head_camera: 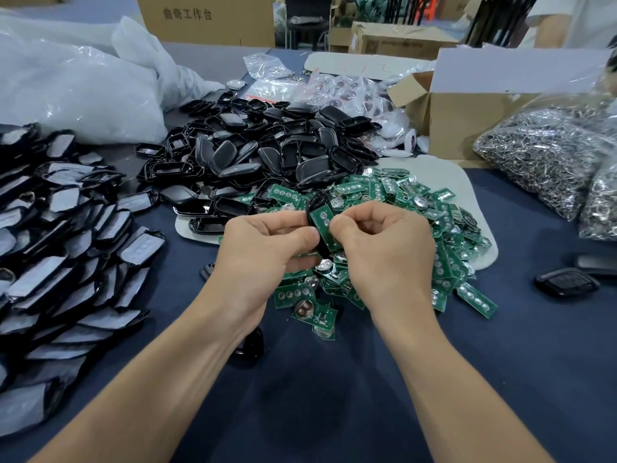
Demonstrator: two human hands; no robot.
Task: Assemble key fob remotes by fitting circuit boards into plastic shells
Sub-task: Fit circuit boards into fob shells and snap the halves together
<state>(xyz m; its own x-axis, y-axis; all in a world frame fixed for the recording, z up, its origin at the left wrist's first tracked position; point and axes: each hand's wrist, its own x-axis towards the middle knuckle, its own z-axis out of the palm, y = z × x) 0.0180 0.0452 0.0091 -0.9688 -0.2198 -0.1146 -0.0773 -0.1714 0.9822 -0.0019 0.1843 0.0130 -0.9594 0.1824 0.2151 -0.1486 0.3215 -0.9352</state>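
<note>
Over the heap of green circuit boards (394, 212), my left hand (267, 248) grips a black plastic shell (312, 207), most of it hidden behind my fingers. My right hand (384, 248) pinches a green circuit board (323, 228) that lies tilted against the shell's open side. Both hands meet at the middle of the view, fingers curled. A big pile of empty black shells (267, 152) lies just behind the boards.
Rows of black parts with grey film (66, 235) cover the left of the dark blue table (317, 396). Bags of metal rings (551, 155) lie at right beside a cardboard box (467, 108). Two finished fobs (567, 282) lie at right. White plastic bags (73, 85) sit back left.
</note>
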